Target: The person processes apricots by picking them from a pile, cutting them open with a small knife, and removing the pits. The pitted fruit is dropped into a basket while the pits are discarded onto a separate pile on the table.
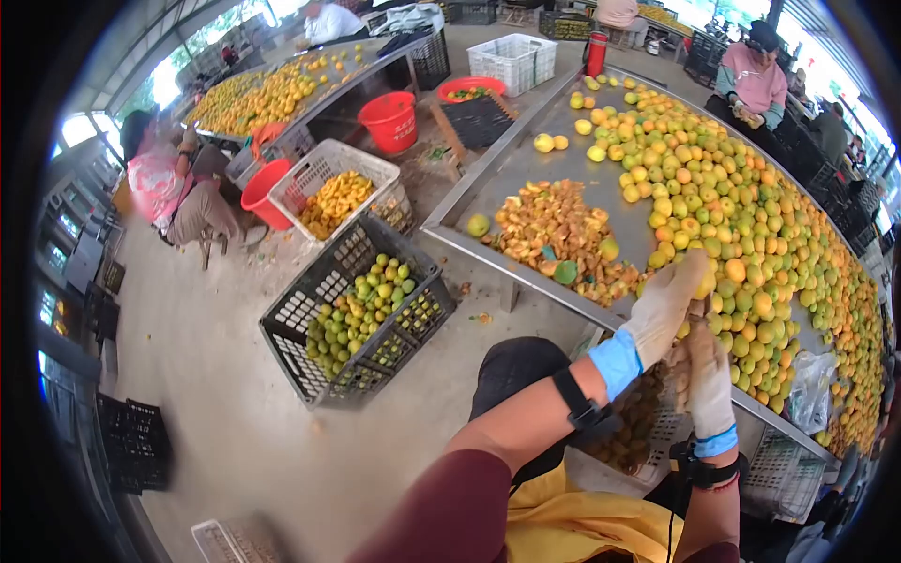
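Observation:
Both my hands wear pale gloves with blue cuffs and are close together at the near edge of a metal table (521,141). My left hand (664,305) has its fingers closed around a yellow-orange fruit (702,284), partly hidden by the glove. Just below it, my right hand (702,375) is closed, with its fingertips near that fruit; what it grips is too small to name. Beyond them spreads a large heap of yellow, green and orange fruit (751,216). Left of my hands lies a pile of orange-brown peelings or pieces (554,230).
A black crate (282,324) of green fruit stands on the floor at left, near a white basket (375,169) of orange pieces and red buckets (388,122). Below my hands sits another basket (666,432). Co-workers sit at left (169,188) and across the table (755,84).

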Tool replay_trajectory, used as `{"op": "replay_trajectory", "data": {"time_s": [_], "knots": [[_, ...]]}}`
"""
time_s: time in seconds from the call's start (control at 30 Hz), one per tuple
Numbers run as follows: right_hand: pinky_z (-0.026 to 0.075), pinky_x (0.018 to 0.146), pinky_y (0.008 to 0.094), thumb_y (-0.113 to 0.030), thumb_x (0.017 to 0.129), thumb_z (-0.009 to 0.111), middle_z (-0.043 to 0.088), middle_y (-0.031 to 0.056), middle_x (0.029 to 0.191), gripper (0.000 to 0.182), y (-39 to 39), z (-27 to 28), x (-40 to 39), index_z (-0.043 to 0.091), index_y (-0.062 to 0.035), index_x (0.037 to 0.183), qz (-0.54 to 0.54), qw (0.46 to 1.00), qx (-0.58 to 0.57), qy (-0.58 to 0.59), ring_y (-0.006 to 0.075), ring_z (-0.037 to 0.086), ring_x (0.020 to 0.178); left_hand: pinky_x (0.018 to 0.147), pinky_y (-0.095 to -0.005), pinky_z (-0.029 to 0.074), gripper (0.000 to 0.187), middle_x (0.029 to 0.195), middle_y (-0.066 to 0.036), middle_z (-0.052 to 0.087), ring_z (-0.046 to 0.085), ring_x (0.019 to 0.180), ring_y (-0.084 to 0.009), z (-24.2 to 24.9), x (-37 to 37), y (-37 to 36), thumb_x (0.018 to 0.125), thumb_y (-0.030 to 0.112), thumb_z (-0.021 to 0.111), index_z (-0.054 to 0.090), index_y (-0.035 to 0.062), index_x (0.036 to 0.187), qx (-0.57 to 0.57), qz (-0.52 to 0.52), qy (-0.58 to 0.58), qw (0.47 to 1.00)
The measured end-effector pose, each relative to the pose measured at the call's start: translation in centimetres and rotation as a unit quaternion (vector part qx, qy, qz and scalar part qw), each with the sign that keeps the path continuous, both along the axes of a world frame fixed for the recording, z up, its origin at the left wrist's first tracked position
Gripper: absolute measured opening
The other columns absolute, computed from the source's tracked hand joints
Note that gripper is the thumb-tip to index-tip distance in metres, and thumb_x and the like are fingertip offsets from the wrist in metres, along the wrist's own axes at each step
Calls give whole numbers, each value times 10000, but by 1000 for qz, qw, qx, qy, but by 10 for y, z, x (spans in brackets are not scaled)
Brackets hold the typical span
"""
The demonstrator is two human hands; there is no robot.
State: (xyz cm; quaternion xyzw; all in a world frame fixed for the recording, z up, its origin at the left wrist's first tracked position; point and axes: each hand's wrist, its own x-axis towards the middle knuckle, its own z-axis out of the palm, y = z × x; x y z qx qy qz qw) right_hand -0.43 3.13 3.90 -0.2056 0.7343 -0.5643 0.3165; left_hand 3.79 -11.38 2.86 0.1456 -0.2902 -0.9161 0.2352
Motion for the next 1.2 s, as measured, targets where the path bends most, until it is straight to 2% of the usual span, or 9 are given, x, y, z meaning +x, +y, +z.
{"op": "replay_trajectory", "data": {"time_s": [0.07, 0.3, 0.5, 0.7, 1.07, 1.1, 1.13, 1.17, 1.2], "knots": [[331, 321, 266, -498, 1074, 534, 538, 17, 563, 478, 9, 14, 0, 617, -45, 947, 28, 998, -4, -47, 125, 449, 358, 718, -280, 531, 527, 942, -29, 641, 628, 800, -126, 7, 10, -8, 976, 523, 686, 638, 32, 1160, -145, -14, -13, 989], [385, 332, 245, -389, 1068, 568, 583, 31, 633, 393, 12, 21, 19, 621, -12, 1166, -32, 999, -35, -14, 115, 481, 393, 633, -288, 514, 399, 850, -31, 635, 602, 722, -122, 17, 27, -5, 902, 365, 793, 647, 22, 1045, -164, -56, 69, 982], [401, 352, 244, -325, 1083, 556, 602, 21, 712, 379, 8, 11, 24, 587, -33, 1323, -21, 999, 26, 35, 87, 507, 465, 763, -279, 522, 525, 956, -48, 654, 618, 876, -125, 14, 40, -19, 898, 460, 792, 662, 2, 1119, -240, -93, -3, 966], [360, 304, 276, -455, 1084, 532, 511, -8, 584, 418, -28, -26, 31, 620, -52, 1151, -100, 972, -14, 210, 108, 425, 348, 798, -294, 513, 689, 1123, -51, 626, 591, 975, -115, 5, 33, 7, 903, 523, 784, 565, 8, 1306, -3, 4, 89, 996], [329, 333, 271, -439, 1052, 583, 508, -6, 577, 349, -18, 39, 39, 623, -103, 965, -53, 997, 38, 38, 112, 413, 361, 851, -311, 534, 376, 1070, -55, 664, 631, 967, -139, 4, 31, -18, 1020, 358, 657, 655, 8, 1158, -108, -86, 155, 978], [482, 529, 254, -274, 1098, 510, 605, -18, 778, 295, -10, 31, 31, 634, -49, 1242, -9, 987, 116, 109, 97, 552, 592, 848, -321, 543, 359, 1084, -64, 665, 641, 970, -156, -5, 27, -20, 1041, 345, 630, 648, 10, 1170, -230, -43, 181, 955], [500, 632, 260, -229, 1103, 481, 612, -12, 824, 299, 16, -30, -14, 622, -36, 1281, 122, 886, 82, 440, 109, 559, 678, 844, -331, 551, 342, 1099, -73, 667, 650, 972, -173, -9, 20, -12, 1062, 331, 603, 640, 12, 1181, -340, -8, 221, 914], [489, 577, 267, -251, 1099, 484, 610, 3, 773, 315, -4, 4, 25, 622, -25, 1270, 54, 990, 30, 128, 121, 564, 622, 898, -357, 568, 382, 1154, -92, 663, 665, 1010, -203, -9, 19, -1, 1100, 361, 535, 619, 16, 1239, -121, -64, 189, 972], [495, 523, 276, -280, 1086, 507, 611, 19, 720, 320, -16, 29, 44, 623, -36, 1257, -2, 992, 58, 108, 118, 567, 572, 965, -388, 573, 482, 1186, -114, 665, 676, 1057, -227, 1, 30, 2, 1097, 441, 522, 593, 6, 1295, 3, -122, 228, 966]]}}
